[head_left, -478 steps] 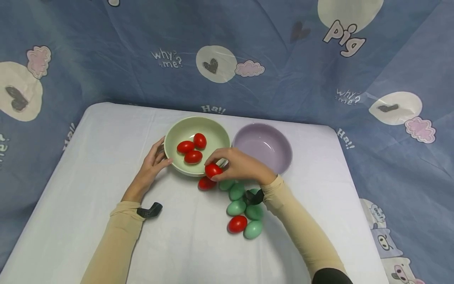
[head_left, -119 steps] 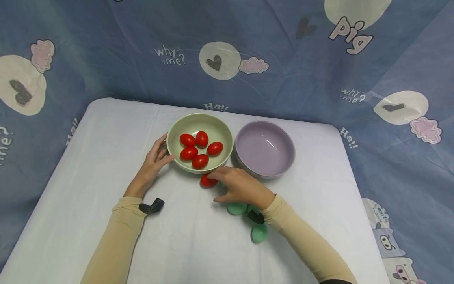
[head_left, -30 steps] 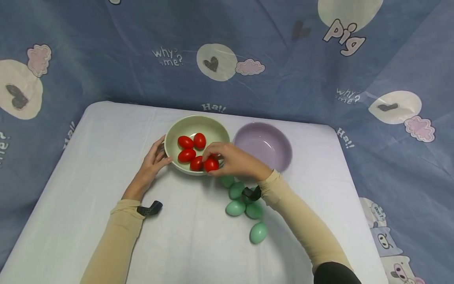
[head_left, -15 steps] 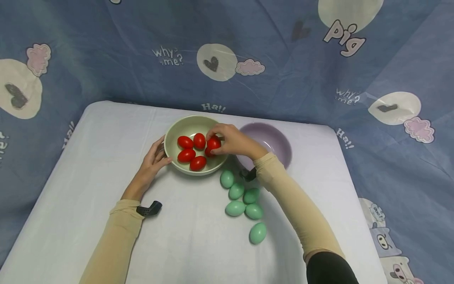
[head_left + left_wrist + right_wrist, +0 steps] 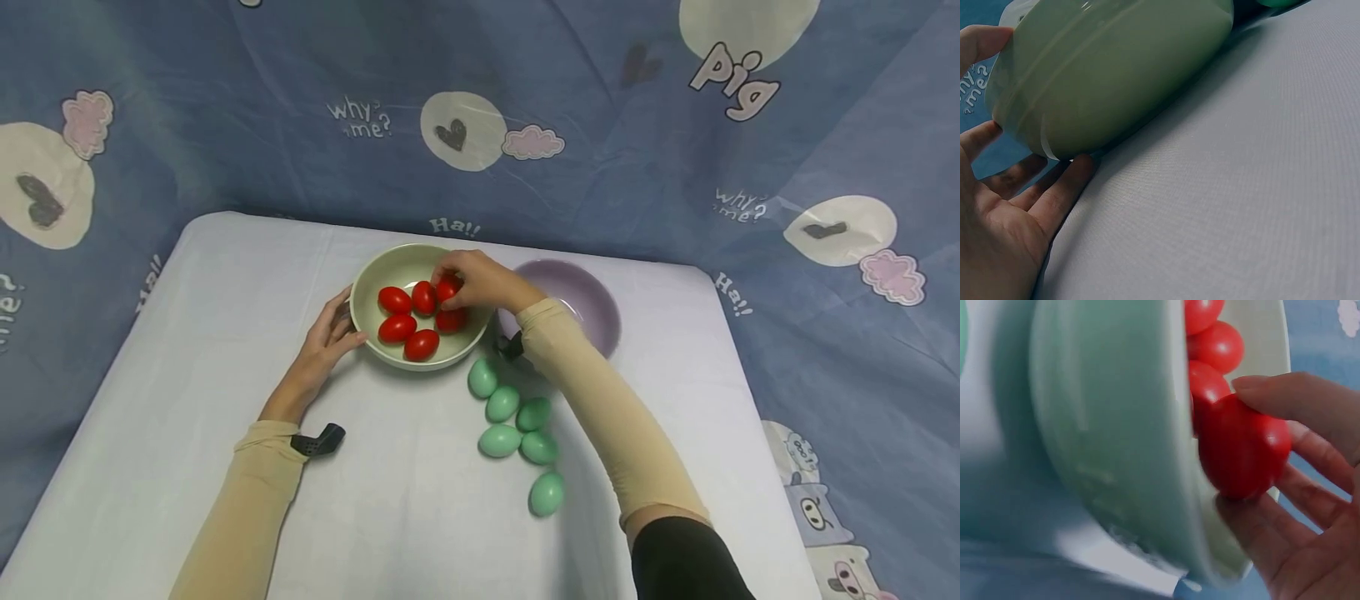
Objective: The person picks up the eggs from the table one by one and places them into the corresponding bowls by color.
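Observation:
A light green bowl stands toward the back of the table with several red eggs in it. My left hand rests at the bowl's left side; in the left wrist view, its spread fingers touch the bowl's outer wall. Between thumb and fingers, my right hand pinches a red egg inside the bowl, near its right wall. That egg is close to the other red eggs; whether it touches the bowl's bottom I cannot tell. Several green eggs lie on the table in front.
A lilac bowl stands just right of the green one, partly covered by my right forearm. White cloth covers the table. Behind hangs a blue printed curtain.
Red eggs that lay on the table earlier are now in the green bowl. Over the last second, my right hand carried a red egg farther back into it. My left hand stays put.

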Demonstrator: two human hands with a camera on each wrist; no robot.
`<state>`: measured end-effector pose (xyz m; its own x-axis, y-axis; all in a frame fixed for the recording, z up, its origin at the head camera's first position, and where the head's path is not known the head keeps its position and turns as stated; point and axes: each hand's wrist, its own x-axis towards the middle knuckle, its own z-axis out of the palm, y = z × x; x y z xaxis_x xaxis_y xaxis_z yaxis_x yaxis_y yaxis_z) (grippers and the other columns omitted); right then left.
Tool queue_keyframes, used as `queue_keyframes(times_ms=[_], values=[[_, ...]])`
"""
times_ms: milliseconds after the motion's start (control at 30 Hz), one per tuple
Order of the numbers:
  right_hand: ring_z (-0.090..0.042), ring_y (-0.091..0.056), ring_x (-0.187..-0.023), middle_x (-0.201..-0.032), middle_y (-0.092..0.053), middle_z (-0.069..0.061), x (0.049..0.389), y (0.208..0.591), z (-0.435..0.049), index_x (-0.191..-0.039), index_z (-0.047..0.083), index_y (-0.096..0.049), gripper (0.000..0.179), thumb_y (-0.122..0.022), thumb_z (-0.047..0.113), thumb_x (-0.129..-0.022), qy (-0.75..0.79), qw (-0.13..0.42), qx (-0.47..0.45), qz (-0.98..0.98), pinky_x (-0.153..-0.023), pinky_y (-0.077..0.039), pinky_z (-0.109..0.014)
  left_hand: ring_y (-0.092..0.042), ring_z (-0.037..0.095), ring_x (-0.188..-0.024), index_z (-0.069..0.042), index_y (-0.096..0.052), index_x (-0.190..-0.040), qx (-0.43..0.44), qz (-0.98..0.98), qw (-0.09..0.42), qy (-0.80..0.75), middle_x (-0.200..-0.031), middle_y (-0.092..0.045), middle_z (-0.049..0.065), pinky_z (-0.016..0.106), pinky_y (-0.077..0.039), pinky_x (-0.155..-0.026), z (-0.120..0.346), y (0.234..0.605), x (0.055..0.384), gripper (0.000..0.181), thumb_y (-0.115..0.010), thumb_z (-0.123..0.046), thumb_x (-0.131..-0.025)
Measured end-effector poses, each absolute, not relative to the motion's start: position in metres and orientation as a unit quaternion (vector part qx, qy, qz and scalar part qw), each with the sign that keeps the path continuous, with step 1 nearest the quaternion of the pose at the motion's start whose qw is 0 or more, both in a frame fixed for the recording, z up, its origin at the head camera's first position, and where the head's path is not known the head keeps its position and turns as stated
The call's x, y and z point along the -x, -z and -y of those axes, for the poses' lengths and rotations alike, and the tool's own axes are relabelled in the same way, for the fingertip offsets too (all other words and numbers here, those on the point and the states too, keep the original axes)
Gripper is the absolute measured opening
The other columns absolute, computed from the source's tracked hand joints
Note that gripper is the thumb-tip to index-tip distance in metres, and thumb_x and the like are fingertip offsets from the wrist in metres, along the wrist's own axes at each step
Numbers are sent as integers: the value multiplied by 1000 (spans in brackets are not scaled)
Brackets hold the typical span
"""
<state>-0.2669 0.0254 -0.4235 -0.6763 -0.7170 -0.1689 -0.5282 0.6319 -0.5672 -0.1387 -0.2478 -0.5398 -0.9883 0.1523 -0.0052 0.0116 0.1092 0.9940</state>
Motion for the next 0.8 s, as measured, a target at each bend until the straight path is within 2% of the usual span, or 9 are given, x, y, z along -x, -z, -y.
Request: queue_keyframes(times_ms=[233,367,500,600,700,800], values=[[-20,-56,-95,-100,-69,-5,279,429,-14,-107,7,-73,26,-84,10,-83,209,238,336,-887,-85,-48,-26,-32,35,-156,-31,-21,-165,-47,-748,56,-660,-168,-31,12,34,-38,-123,248,540,140,77,-63,-19,-102],[-20,-58,-95,-100,-70,-6,281,429,-9,-108,7,-74,27,-83,9,-83,189,252,324,-892,-88,-50,-28,-32,35,-156,-31,-21,-165,-45,-748,59,-660,-168,-31,12,31,-39,-122,247,540,140,77,-63,-20,-102],[-21,-60,-104,-114,-70,-8,280,429,-4,-121,6,-69,39,-82,9,-84,174,269,313,-894,-96,-54,-31,-33,35,-156,-32,-21,-165,-48,-749,59,-659,-168,-31,12,30,-40,-122,246,539,140,76,-63,-21,-102],[-22,-61,-109,-120,-69,-8,280,431,-1,-127,7,-66,45,-81,8,-85,167,277,309,-894,-99,-55,-32,-33,35,-156,-32,-21,-165,-50,-746,59,-661,-168,-32,12,22,-41,-118,247,540,140,76,-63,-21,-103],[-23,-61,-107,-116,-70,-9,280,432,2,-123,6,-69,42,-83,8,-84,161,275,310,-896,-98,-55,-32,-32,36,-156,-31,-20,-165,-53,-742,57,-666,-168,-31,14,10,-41,-110,247,541,140,76,-63,-21,-103],[-22,-61,-103,-111,-72,-8,279,433,3,-117,6,-72,36,-84,9,-83,154,272,315,-896,-96,-54,-31,-32,37,-156,-30,-20,-166,-54,-739,55,-669,-168,-31,15,5,-41,-105,248,541,139,76,-63,-20,-103]])
